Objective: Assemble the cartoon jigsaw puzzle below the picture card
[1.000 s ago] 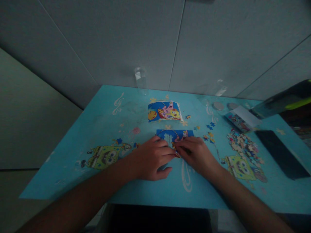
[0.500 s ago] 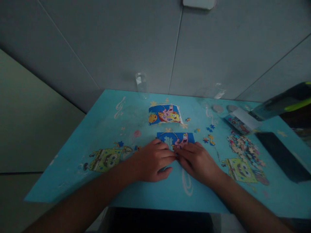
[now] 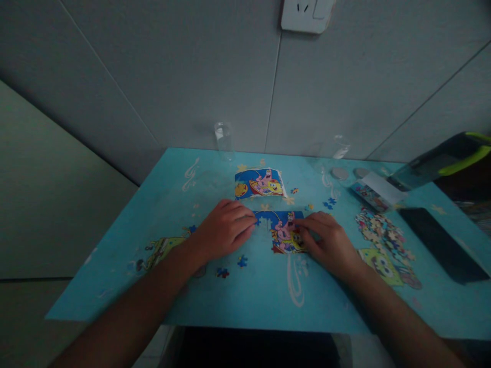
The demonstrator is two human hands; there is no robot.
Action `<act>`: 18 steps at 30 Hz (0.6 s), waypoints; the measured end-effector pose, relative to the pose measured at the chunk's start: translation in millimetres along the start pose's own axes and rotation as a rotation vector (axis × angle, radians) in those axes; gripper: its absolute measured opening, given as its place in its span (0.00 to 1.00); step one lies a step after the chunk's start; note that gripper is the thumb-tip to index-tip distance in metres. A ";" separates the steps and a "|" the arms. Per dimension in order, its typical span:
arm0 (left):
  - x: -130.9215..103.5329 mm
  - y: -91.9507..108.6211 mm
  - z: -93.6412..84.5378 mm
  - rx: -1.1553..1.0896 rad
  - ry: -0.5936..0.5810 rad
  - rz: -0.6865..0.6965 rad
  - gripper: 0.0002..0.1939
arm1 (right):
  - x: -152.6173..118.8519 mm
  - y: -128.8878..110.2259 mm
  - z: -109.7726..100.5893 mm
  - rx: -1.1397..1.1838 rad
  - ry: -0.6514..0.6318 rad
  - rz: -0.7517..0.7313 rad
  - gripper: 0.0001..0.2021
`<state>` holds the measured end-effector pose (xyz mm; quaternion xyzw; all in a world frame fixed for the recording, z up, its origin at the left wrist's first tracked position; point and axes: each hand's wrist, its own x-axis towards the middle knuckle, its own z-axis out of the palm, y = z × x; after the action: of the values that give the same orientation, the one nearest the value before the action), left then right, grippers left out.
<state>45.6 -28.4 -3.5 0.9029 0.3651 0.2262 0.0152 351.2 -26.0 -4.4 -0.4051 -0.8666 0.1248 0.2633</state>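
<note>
Between my hands lies a partly joined jigsaw puzzle (image 3: 282, 235), with a pink starfish and a yellow figure on blue. Its lower left area is open table. My left hand (image 3: 228, 230) has its fingers drawn together at the puzzle's upper left edge. Thumb and fingers of my right hand (image 3: 328, 237) press on the puzzle's right edge and partly cover it. Below my left hand are two loose pieces, a blue piece (image 3: 242, 261) and a dark mixed-colour piece (image 3: 222, 273). Behind the puzzle rests a printed picture (image 3: 261, 183) with the same scene.
Blue pieces (image 3: 330, 203) and a small piece (image 3: 294, 191) lie farther back. At right are a piece pile (image 3: 383, 235), a black flat object (image 3: 443, 245), a folded leaflet (image 3: 378, 191) and a green-handled bottle (image 3: 437, 158). Clear containers (image 3: 224, 140) stand by the wall.
My hands have moved apart from the puzzle's middle, left hand to the left and right hand to the right. More of the joined puzzle and two loose pieces now show. The view has tilted up slightly.
</note>
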 end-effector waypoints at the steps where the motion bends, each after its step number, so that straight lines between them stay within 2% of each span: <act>1: -0.3 -4.1 -1.5 0.025 0.006 -0.018 0.10 | 0.1 0.8 -1.0 0.008 -0.007 -0.003 0.12; 6: -0.4 -16.3 -7.3 0.121 0.036 -0.079 0.10 | -1.1 -0.9 -0.3 -0.007 -0.069 -0.100 0.14; 10: -0.9 -19.8 -7.9 0.141 0.048 -0.114 0.10 | -2.0 -6.4 5.5 0.026 -0.166 -0.191 0.15; 14: -1.2 -19.1 -5.2 0.144 0.036 -0.111 0.10 | -1.4 -11.7 9.0 0.042 -0.264 -0.210 0.14; 18: -0.6 -14.8 -3.4 0.130 0.014 -0.111 0.11 | -1.6 -14.9 7.5 0.007 -0.276 -0.210 0.13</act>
<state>34.1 -18.4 -3.6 0.8787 0.4287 0.2075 -0.0333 338.4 -36.7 -4.8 -0.2906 -0.9315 0.1543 0.1550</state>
